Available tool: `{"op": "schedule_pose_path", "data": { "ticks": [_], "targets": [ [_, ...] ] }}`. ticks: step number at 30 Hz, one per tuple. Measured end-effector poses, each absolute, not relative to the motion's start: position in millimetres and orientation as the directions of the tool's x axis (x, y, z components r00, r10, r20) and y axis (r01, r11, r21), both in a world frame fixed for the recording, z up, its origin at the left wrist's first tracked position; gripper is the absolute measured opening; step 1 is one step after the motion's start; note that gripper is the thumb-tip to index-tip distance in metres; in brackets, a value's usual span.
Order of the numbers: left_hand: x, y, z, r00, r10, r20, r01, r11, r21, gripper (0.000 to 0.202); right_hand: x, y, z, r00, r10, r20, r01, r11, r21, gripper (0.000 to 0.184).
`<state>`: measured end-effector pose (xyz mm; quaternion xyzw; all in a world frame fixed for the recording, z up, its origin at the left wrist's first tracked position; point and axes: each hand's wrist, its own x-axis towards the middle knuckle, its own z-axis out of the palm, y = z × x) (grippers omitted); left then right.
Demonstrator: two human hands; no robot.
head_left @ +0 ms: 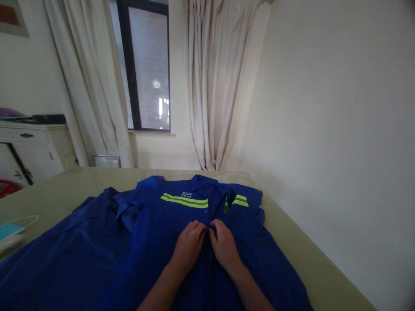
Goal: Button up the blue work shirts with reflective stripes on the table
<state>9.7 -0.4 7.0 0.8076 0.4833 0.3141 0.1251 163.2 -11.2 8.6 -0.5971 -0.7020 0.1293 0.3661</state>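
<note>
A blue work jacket (162,229) with yellow-green reflective strips lies spread out, its collar pointing away from me. Both of my hands meet at its front opening, below the chest strips. My left hand (191,239) pinches one front edge, fingers curled. Close beside it, my right hand (223,242) has its fingers closed on the opposite edge. A button (205,212) shows above my left fingertips. Whatever lies exactly between the fingertips is hidden. Above the hands the front hangs apart, with the right-side strip folded.
More blue cloth (74,255) lies to the left on the pale green table (106,177). A light-blue face mask (11,230) is at the far left. Beyond stand a white cabinet (39,147), curtains (214,86) and a window. A wall (340,129) runs along the right.
</note>
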Motion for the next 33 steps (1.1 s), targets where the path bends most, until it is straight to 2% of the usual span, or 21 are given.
{"op": "schedule_pose_path", "data": {
  "ticks": [4, 10, 13, 18, 21, 26, 33],
  "targets": [
    [12.1, 1.1, 3.1, 0.342, 0.868, 0.359, 0.759, -0.481, 0.44, 0.023, 160.3, -11.8, 7.6, -0.056, 0.936, 0.347, 0.793, 0.253, -0.554, 0.021],
    [11.2, 4.1, 1.6, 0.3, 0.898, 0.321, 0.753, -0.429, 0.498, 0.023, 157.4, -11.3, 10.5, -0.038, 0.949, 0.314, 0.814, 0.212, -0.541, 0.017],
    [11.5, 3.5, 2.5, 0.307, 0.899, 0.313, 0.765, -0.429, 0.481, 0.026, 155.4, -12.8, 13.6, -0.041, 0.96, 0.278, 0.84, 0.184, -0.511, 0.018],
    [13.2, 2.7, 2.4, 0.356, 0.89, 0.285, 0.81, -0.446, 0.38, 0.026, 151.0, -17.1, 18.5, -0.058, 0.97, 0.238, 0.921, 0.144, -0.363, 0.02],
    [14.2, 3.0, 3.0, 0.35, 0.896, 0.274, 0.823, -0.434, 0.367, 0.027, 148.3, -19.1, 19.9, -0.077, 0.968, 0.237, 0.944, 0.147, -0.296, 0.02],
    [14.7, 4.0, 4.7, 0.309, 0.896, 0.317, 0.808, -0.424, 0.41, 0.026, 146.2, -19.8, 17.0, -0.014, 0.966, 0.259, 0.941, 0.1, -0.324, 0.02],
    [13.4, 4.6, 0.6, 0.367, 0.868, 0.335, 0.753, -0.488, 0.442, 0.028, 148.4, -15.5, 9.8, 0.044, 0.964, 0.261, 0.916, 0.065, -0.395, 0.018]
  ]
}}
